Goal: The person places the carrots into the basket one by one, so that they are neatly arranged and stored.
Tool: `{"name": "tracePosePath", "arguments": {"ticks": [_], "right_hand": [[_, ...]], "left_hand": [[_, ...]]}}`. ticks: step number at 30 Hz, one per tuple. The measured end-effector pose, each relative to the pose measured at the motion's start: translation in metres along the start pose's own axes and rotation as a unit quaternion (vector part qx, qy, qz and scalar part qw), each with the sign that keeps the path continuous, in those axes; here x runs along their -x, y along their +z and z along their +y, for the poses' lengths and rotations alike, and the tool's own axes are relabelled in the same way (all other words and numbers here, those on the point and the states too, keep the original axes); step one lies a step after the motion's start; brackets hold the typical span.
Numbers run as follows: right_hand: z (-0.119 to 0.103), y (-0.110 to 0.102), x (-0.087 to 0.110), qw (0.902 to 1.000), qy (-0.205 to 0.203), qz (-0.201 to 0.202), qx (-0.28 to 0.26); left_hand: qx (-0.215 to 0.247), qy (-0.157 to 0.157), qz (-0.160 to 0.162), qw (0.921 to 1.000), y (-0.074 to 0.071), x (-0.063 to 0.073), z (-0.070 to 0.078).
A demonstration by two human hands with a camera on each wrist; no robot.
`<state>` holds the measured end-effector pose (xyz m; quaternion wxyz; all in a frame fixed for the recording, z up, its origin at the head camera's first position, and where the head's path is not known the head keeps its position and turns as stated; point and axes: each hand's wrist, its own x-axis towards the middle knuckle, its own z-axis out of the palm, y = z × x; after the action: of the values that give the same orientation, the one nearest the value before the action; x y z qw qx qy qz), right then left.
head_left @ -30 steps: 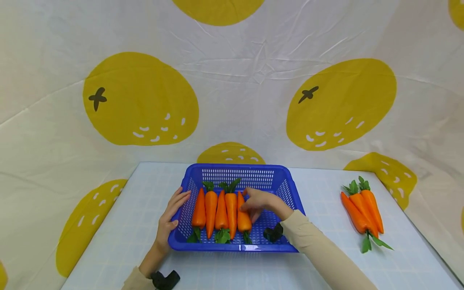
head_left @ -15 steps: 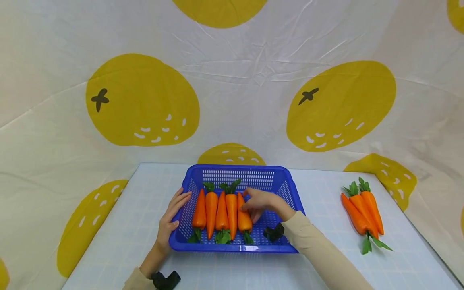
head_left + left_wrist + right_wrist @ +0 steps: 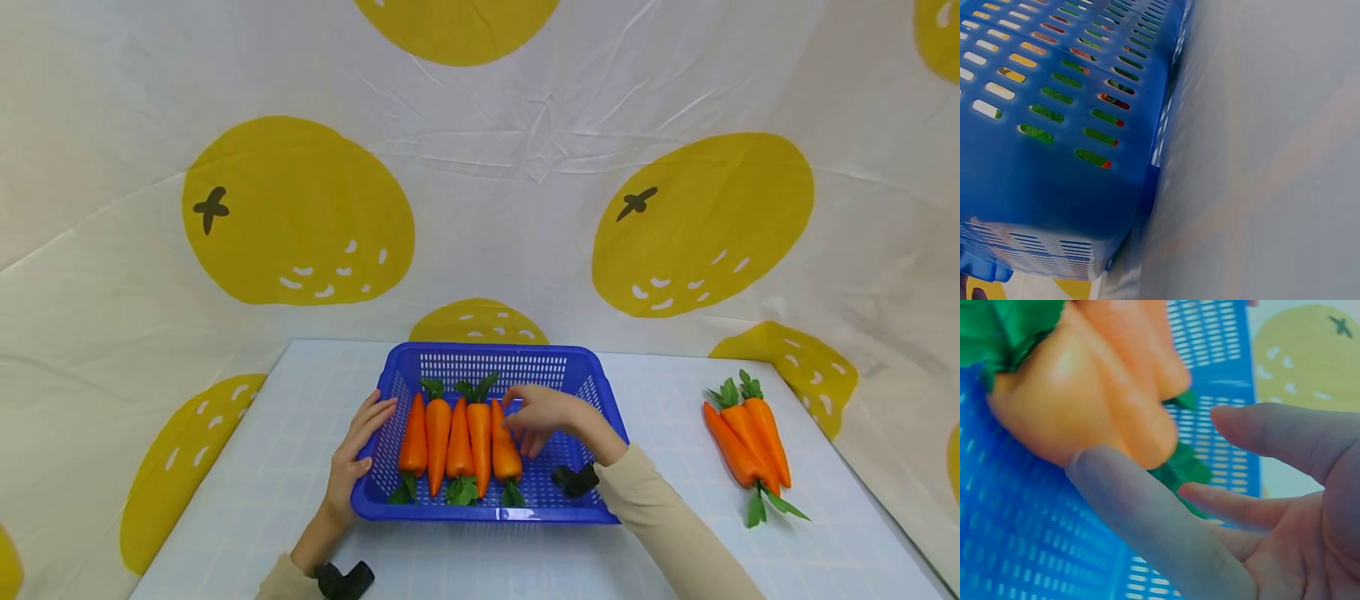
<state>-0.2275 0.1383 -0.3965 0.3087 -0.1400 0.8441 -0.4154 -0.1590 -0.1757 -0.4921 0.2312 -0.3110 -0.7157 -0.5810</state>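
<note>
Several orange carrots [image 3: 459, 450] with green tops lie side by side in a blue plastic basket [image 3: 517, 514]. My right hand [image 3: 542, 414] is inside the basket, its fingers spread over the rightmost carrot [image 3: 504, 446]. In the right wrist view, one fingertip overlaps the lower edge of that carrot [image 3: 1060, 406], and nothing is held between finger and thumb. Against the basket's left rim rests my left hand [image 3: 351, 454], fingers extended along the side and thumb near the rim. The left wrist view shows the basket's slotted outer wall [image 3: 1041, 181], with the hand out of sight.
Three more carrots [image 3: 750, 442] lie bunched together at the right of the light checked table [image 3: 247, 500]. A pale cloth [image 3: 495, 183] printed with large yellow fruit hangs behind the table. A black wrist camera [image 3: 575, 481] on the right arm overlaps the basket's right part.
My right hand has loosened from the rightmost carrot and lifted slightly, its fingers spreading apart. That carrot stays in the row. My left hand keeps its place on the basket's rim.
</note>
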Motion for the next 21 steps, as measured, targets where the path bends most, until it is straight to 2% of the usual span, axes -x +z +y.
{"name": "tracePosePath", "arguments": {"ticks": [7, 11, 16, 21], "right_hand": [[-0.008, -0.009, 0.021, 0.9981, -0.047, 0.022, -0.034], [-0.011, -0.014, 0.038, 0.9934, -0.098, 0.042, -0.043], [-0.01, -0.018, 0.062, 0.9825, -0.16, 0.087, -0.04], [-0.007, -0.022, 0.085, 0.9714, -0.183, 0.148, -0.029]], "left_hand": [[-0.002, -0.005, -0.001, 1.0, 0.0, 0.001, 0.001], [-0.003, -0.008, -0.003, 1.0, 0.0, 0.0, 0.001], [-0.005, -0.008, -0.001, 1.0, 0.0, 0.0, 0.001], [0.001, 0.005, -0.001, 1.0, 0.001, -0.001, 0.002]]}}
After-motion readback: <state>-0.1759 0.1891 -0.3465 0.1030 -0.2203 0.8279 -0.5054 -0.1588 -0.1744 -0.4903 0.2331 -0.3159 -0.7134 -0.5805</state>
